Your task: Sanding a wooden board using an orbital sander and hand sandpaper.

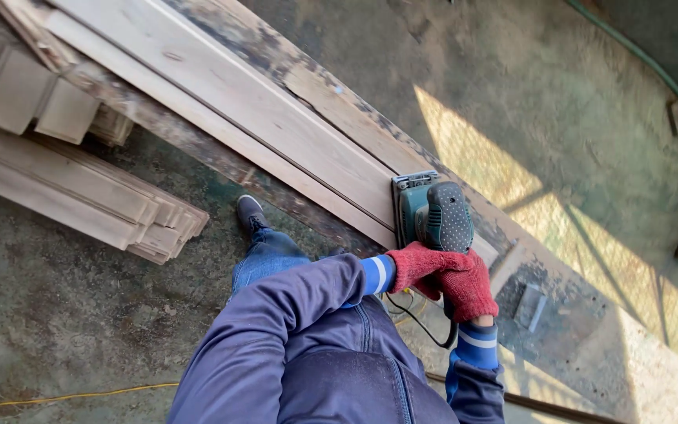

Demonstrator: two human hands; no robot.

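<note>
1. A rough concrete floor (559, 102) is stretching out under everything, with a patch of sunlight crossed by mesh shadow lying across its right side.
2. A long, stained workboard (331, 98) is running diagonally from the top left corner down to the bottom right, and pale planks (229, 102) are lying lengthwise along its near edge.
3. A green electric sander (431, 213) is sitting flat at the lower end of those planks, close to the workboard's near edge.
4. The left hand (417, 263), in a red knit glove, is curling closed around the sander's rear grip.
5. The right hand (468, 284), also gloved in red, is clenching the same grip just behind, pressed against the left one.
6. A black cable (425, 330) is looping down below the gloves.
7. A stack of moulded timber strips (96, 196) is lying on the floor at the left, well apart from the sander.
8. The person's dark shoe (249, 210) is planted beside the workboard's near edge.
</note>
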